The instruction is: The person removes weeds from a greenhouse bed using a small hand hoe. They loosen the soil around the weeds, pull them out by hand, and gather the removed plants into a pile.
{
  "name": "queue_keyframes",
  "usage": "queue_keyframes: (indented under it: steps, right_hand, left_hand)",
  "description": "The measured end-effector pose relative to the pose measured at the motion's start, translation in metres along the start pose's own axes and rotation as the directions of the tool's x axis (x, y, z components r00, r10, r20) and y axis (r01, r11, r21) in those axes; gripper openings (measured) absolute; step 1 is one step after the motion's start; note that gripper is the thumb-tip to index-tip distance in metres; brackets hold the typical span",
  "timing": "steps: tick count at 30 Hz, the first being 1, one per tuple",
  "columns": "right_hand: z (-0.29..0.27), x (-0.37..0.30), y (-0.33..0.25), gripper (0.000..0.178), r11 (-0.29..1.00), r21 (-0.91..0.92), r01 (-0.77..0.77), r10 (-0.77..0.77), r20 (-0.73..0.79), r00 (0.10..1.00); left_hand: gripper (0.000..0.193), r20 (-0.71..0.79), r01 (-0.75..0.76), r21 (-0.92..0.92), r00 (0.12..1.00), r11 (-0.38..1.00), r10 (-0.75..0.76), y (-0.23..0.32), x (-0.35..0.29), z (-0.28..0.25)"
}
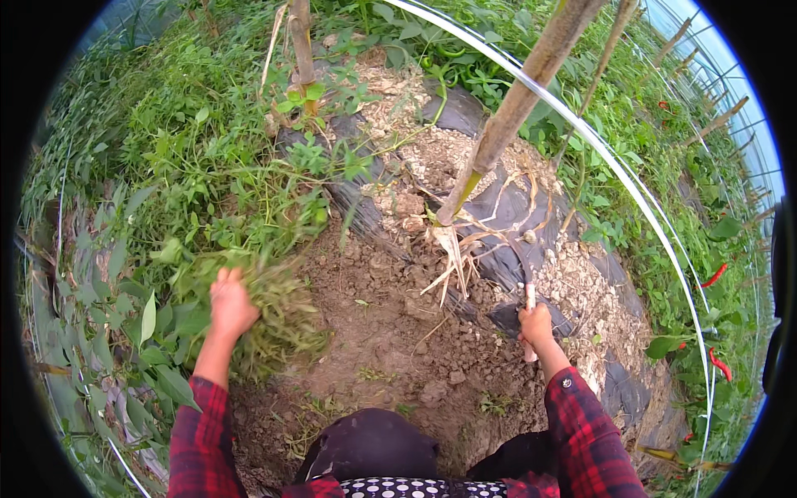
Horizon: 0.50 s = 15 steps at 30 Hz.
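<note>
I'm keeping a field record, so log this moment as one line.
left hand: at greens, grip unclear | right hand: holding sickle | stake: ahead | red peppers: far right

Soft daylight fell, shadows faint.
Weeds (282,319) at the left hand (231,305) blurred; soil (390,332) between it and the right hand (535,324) looked sharp; black ringed the view.

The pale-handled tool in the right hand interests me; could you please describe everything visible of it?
The tool has a straight, pale, wood-like handle and a slim, dark, curved blade that looks like metal. The right grip closes around the handle, both ends of which show. The tool points away from the person, blade over black plastic film; whether they touch is unclear.
</note>
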State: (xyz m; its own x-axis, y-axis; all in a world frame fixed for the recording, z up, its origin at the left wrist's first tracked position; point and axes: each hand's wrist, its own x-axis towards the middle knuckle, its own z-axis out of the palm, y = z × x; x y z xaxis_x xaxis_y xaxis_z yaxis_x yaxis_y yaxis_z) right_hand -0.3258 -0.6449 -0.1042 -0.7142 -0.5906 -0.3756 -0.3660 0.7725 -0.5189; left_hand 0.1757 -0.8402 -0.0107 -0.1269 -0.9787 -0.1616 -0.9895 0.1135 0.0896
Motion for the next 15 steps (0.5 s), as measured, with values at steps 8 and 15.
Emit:
queue_keyframes:
  steps: [8, 15]
  right_hand:
    - [0.021, 0.021, 0.031, 0.028, 0.98, -0.164, 0.117, -0.134, -0.094, 0.986]
    - [0.015, 0.021, 0.035, 0.025, 0.967, -0.218, 0.131, -0.172, -0.184, 0.968]
  left_hand:
    - [0.041, -0.068, -0.339, 0.083, 0.936, 0.937, 0.345, 0.114, 0.166, -0.023]
    - [0.07, 0.117, -0.403, 0.11, 0.913, 0.909, 0.39, 0.128, 0.208, 0.012]
